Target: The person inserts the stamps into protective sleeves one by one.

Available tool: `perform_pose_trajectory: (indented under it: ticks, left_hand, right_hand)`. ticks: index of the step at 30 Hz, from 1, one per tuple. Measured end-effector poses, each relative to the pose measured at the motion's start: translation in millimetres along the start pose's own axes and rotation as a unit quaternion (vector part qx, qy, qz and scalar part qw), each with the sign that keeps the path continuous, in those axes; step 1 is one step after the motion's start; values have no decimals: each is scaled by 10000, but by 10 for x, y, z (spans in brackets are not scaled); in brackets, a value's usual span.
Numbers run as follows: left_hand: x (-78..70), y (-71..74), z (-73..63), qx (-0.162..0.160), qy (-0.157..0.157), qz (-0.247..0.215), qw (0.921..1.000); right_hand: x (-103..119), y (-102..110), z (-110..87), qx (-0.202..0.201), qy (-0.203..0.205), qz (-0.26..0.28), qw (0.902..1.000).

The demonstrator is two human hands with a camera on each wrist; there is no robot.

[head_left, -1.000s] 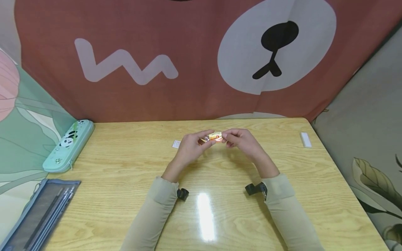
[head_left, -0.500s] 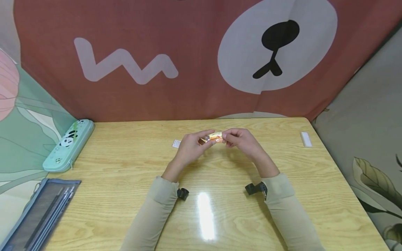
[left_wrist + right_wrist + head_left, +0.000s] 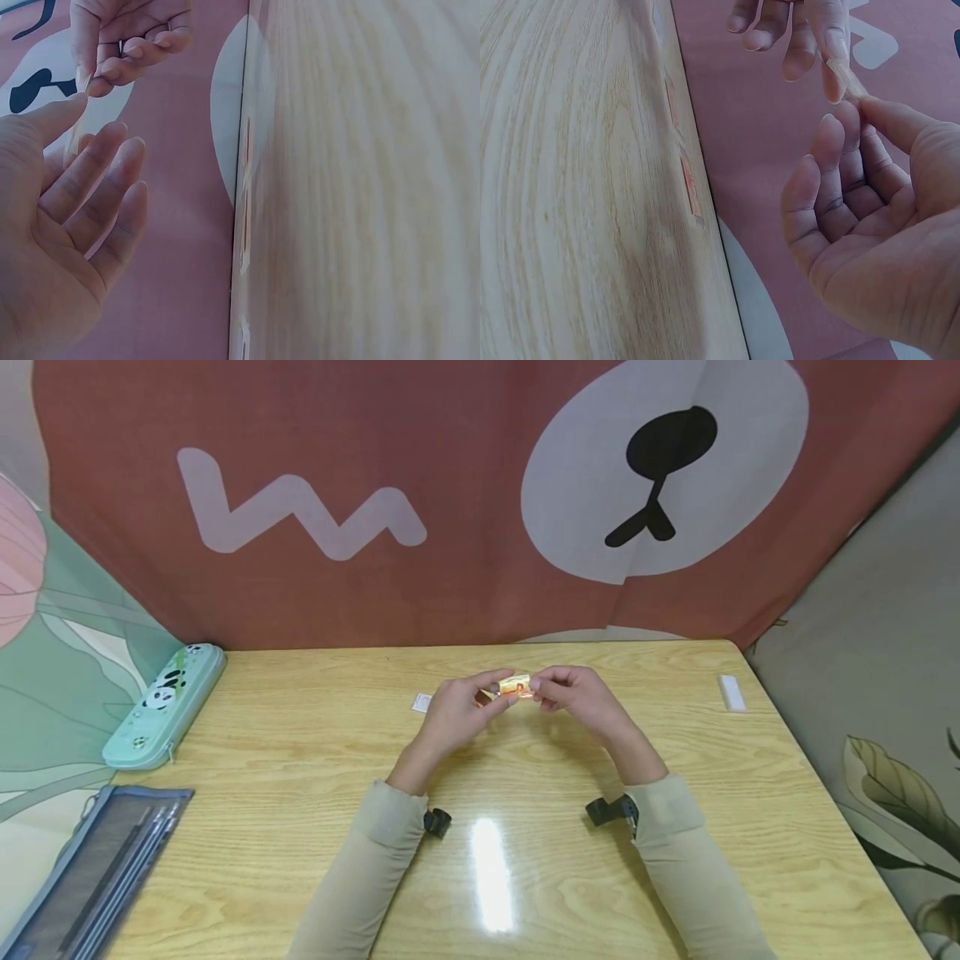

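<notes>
My left hand (image 3: 455,713) and right hand (image 3: 581,697) hold a small shiny packet (image 3: 516,686) with yellow and orange print between them, over the far part of the table. The left thumb and a finger pinch its left end; the right thumb and index finger pinch its right end. From the left wrist, the packet (image 3: 73,139) appears as a thin pale edge, largely hidden by the fingers. In the right wrist view the packet (image 3: 846,79) spans the two hands' fingertips, while the other fingers of the right hand (image 3: 877,225) curve loosely beside it.
Several small flat pieces, one of them a reddish strip (image 3: 690,186), lie near the table's far edge. A white card-like piece (image 3: 422,702) shows beside the left hand. A white block (image 3: 731,693) lies far right; a mint pencil case (image 3: 165,708) and mesh pouch (image 3: 105,868) lie left.
Both hands stay in place with the packet between them. The packet's printed face catches the light slightly differently, and the head view shifts a little.
</notes>
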State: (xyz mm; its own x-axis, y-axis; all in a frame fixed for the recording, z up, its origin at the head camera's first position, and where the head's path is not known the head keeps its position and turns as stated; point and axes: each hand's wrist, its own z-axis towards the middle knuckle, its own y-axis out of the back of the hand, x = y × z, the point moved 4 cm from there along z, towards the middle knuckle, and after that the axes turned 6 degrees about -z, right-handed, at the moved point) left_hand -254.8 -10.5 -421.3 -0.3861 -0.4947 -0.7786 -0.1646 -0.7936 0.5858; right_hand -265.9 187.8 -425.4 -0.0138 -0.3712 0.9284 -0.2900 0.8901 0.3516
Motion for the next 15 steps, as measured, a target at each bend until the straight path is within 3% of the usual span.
perform_pose_trajectory:
  ticks: [8, 15]
  left_hand:
    - [-9, -17, -7, 86, 32, 143, 9999]
    - [-5, -23, -4, 24, -153, 146, 9998]
  right_hand:
    - [-7, 0, -11, 2, -142, 5, 9999]
    - [-8, -9, -12, 29, -60, 50, 10000]
